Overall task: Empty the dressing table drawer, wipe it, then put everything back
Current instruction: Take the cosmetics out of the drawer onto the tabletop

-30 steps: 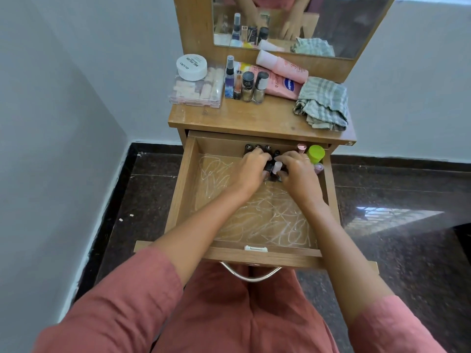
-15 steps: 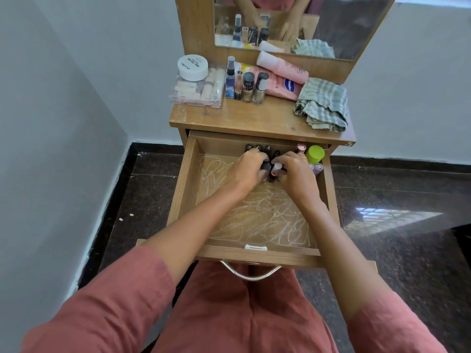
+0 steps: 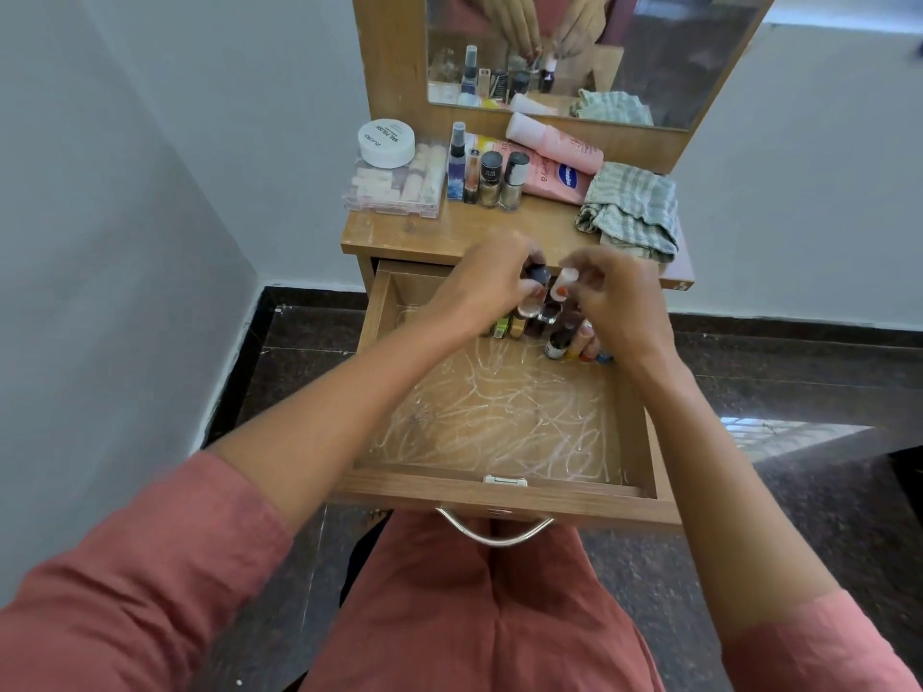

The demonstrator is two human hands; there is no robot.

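The wooden drawer [image 3: 504, 496] is pulled out, its floor streaked with white scribbles. Above its far end my left hand [image 3: 492, 284] grips several small nail polish bottles with dark caps [image 3: 537, 274]. My right hand [image 3: 617, 302] pinches a white-capped bottle [image 3: 567, 282] and holds more small bottles [image 3: 562, 337] under its curled fingers. Both clusters are lifted off the drawer floor, close to the tabletop edge. The bottles' lower parts are partly hidden by my fingers.
On the dressing table top [image 3: 504, 232] stand a clear box [image 3: 394, 184] with a white jar [image 3: 385, 142] on it, several bottles [image 3: 492, 177], pink tubes [image 3: 554, 152] and a checked cloth [image 3: 632, 209]. A mirror [image 3: 589, 52] rises behind. A metal handle [image 3: 494, 534] hangs at the drawer front.
Both hands have closed on the bottles at the drawer's back and lifted them up toward the tabletop edge. The back of the drawer now shows fewer items.
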